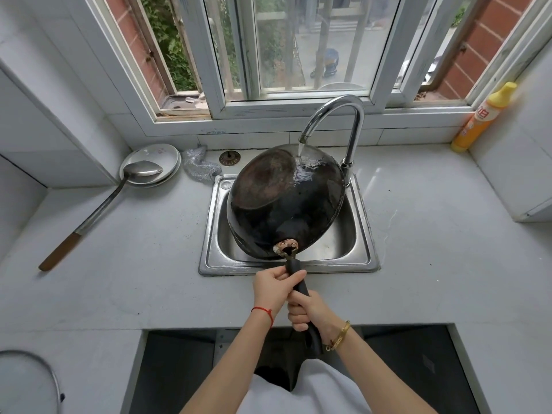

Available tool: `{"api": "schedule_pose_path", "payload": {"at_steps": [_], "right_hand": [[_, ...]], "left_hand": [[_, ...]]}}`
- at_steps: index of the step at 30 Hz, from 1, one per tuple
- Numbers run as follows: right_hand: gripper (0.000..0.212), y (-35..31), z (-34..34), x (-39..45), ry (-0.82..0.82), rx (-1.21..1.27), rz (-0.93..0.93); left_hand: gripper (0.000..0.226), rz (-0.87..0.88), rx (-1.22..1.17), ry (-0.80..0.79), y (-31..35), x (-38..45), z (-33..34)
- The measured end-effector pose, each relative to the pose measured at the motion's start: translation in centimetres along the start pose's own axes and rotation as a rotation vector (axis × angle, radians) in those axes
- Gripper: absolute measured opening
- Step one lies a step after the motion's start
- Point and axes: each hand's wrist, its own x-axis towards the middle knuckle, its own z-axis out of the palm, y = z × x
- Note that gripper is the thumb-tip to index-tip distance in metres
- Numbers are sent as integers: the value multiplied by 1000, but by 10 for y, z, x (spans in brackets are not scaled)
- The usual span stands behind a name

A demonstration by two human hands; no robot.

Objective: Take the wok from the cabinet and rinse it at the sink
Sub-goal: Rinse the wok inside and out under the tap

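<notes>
A black wok [286, 201] is turned bottom-up and tilted over the steel sink [209, 243]. Water runs from the chrome faucet [352, 115] onto the wok's far upper side, and the wet patch shines. Its black handle [301, 289] points back toward me. My left hand [273, 286] grips the handle near the wok. My right hand [304, 312] grips it lower down, close to the counter's front edge.
On the grey counter [433, 234], a long metal ladle [89, 216] rests on stacked white plates [167, 156] at the left. A steel scourer [198, 167] and a drain strainer [229, 158] lie behind the sink. A yellow detergent bottle [481, 118] stands far right. A pot lid [30, 380] is bottom left.
</notes>
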Motion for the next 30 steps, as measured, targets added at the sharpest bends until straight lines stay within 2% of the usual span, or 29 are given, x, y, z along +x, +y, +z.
{"api": "schedule_pose_path", "payload": {"at_steps": [14,19,30], "right_hand": [[43,-7,-6,0,28,26,-17],[43,-9,-8,5,36,1,-9],[46,-13,-11,11,36,-8,5]], "left_hand": [[12,-9,1,-15,9,4,9],[23,-22,7,-10,6,11,10],[22,-25,4,-2,7,18,11]]}}
